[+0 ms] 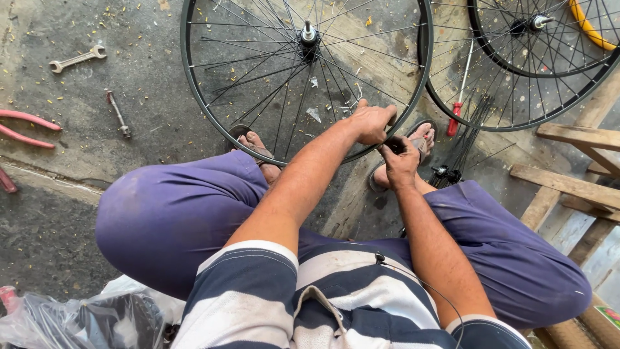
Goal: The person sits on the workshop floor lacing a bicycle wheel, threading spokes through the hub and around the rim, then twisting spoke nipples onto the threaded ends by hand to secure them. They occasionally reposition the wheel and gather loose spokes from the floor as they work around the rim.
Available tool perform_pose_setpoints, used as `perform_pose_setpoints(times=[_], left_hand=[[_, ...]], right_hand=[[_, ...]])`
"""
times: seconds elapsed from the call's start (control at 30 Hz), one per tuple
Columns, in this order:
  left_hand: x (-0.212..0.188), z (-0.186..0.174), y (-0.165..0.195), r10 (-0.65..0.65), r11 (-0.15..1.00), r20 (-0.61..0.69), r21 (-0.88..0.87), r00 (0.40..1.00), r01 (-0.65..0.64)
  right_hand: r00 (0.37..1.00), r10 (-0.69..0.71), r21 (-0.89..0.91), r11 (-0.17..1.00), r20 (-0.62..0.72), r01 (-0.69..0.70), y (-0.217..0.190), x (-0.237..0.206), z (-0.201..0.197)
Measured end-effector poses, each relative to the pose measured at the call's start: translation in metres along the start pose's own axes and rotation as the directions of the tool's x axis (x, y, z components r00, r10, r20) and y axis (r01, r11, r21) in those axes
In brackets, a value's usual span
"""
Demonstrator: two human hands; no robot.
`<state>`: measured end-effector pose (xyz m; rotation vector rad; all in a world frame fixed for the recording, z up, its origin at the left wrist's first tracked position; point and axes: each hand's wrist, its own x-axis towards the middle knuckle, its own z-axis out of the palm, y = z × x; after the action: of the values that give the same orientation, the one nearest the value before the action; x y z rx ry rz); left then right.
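Spoked wheel (303, 77) upright on the floor (129, 84), rim clasped in the left hand (371, 123) grip; right hand (400, 161) just below, pinched on a small dark part (too small to tell). Most spokes laced; loose spokes (468, 139) lying right of the grip, so lacing likely unfinished.

The top edge cuts off the black spoked bicycle wheel rim (213, 110), and a second black spoked wheel (516, 97) runs off the top right corner. What the right hand (400, 165) pinches in its grip is too small to tell, and the left hand (371, 123) hides the rim beneath it. The left edge cuts the red-handled pliers (26, 129), and the bottom edge the crumpled clear plastic bag (77, 320).
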<state>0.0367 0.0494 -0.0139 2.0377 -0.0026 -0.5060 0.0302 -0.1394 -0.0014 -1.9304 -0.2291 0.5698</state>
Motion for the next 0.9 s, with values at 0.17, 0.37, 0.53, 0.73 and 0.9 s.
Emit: perform_pose_setpoints(times=[0.17, 0.37, 0.53, 0.73, 0.9], left_hand=[[0.002, 0.001, -0.002, -0.020, 1.000, 0.048, -0.001, 0.999, 0.020], [0.001, 0.005, -0.007, 0.024, 0.994, 0.014, 0.106, 1.000, -0.026], [0.001, 0.001, -0.006, 0.006, 1.000, 0.078, 0.017, 0.997, -0.008], [-0.003, -0.004, -0.004, 0.028, 1.000, 0.054, 0.005, 0.998, -0.028], [-0.005, -0.006, -0.001, 0.028, 0.998, 0.067, 0.048, 0.997, -0.032]], right_hand=[[1.000, -0.019, -0.092, 0.996, -0.011, 0.018, 0.003, -0.002, -0.001], [1.000, -0.029, -0.154, 0.988, -0.002, 0.028, 0.005, -0.002, -0.003], [1.000, -0.020, -0.074, 0.997, 0.012, 0.021, 0.008, -0.002, -0.003], [1.000, -0.020, -0.133, 0.991, -0.009, 0.018, 0.008, -0.002, -0.003], [1.000, -0.026, -0.111, 0.993, -0.010, 0.024, 0.009, -0.001, -0.004]])
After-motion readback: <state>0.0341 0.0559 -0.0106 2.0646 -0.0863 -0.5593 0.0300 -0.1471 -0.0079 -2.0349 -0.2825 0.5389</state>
